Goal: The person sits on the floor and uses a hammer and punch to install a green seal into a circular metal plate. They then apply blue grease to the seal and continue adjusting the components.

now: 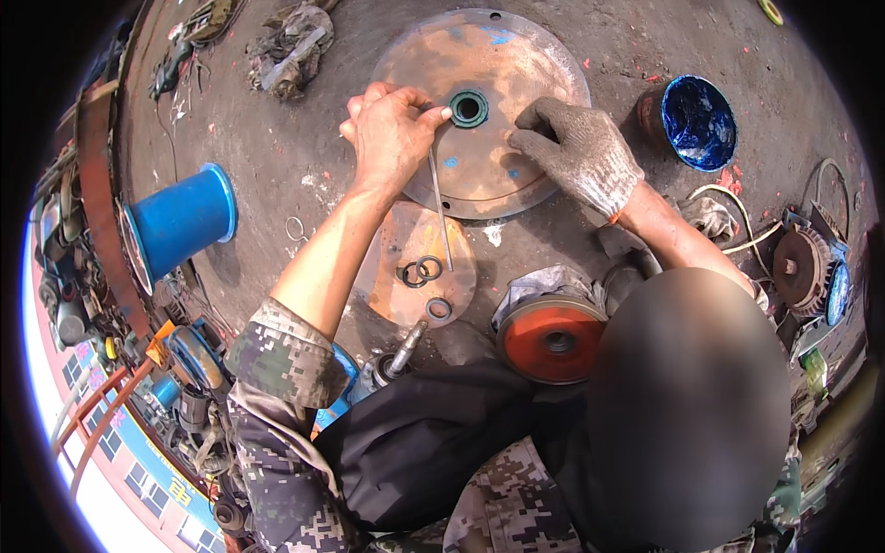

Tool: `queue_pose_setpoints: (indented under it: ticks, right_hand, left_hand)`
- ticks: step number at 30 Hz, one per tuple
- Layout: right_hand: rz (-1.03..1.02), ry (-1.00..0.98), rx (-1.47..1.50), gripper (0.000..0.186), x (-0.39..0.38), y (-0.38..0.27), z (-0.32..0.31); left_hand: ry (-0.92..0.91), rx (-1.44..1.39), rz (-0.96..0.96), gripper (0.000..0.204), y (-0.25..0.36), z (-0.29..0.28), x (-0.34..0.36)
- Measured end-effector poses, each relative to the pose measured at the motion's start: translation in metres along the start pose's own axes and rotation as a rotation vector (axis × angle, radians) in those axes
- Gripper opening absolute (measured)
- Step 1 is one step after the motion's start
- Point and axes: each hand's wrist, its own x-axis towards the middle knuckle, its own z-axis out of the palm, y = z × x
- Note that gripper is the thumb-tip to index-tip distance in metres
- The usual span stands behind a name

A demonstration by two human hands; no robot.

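A rusty round plate [479, 64] has a green ring [468, 109] at its central hole. My bare left hand [389, 138] is curled on its left part, thumb tip beside the ring; what its fingers hold is unclear. A thin rod [441, 212] extends from beneath that hand over a smaller rusty disc [387, 276], which carries several black rings [428, 268]. My gloved right hand [576, 157] is right of the green ring over the plate, fingers bent and apart with nothing visible between them.
A blue-coated bucket [699, 124] stands right, a blue spool [180, 217] left, rags [290, 55] upper left. An orange wheel [548, 341] and metal shaft [406, 350] lie near my legs. A motor-like part [797, 272], cables and scrap line the sides.
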Motion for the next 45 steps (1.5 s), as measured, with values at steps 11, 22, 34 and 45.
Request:
queue_pose_setpoints:
  ticks: [11,22,34,45]
  right_hand:
    - [0.012,-0.069,-0.48,0.033,0.093,-0.016,0.02]
    - [0.042,-0.134,-0.527,0.035,0.09,-0.028,0.016]
    - [0.179,-0.177,-0.393,0.033,0.09,-0.034,0.018]
    - [0.25,-0.159,-0.455,0.027,0.092,-0.047,0.026]
  left_hand:
    - [-0.312,-0.254,-0.346,0.035,-0.015,0.012,0.027]
    - [-0.353,-0.182,-0.424,0.03,0.006,0.001,0.03]
    - [-0.292,-0.249,-0.347,0.029,-0.008,0.005,0.021]
    - [-0.243,-0.233,-0.404,0.025,-0.002,0.01,0.019]
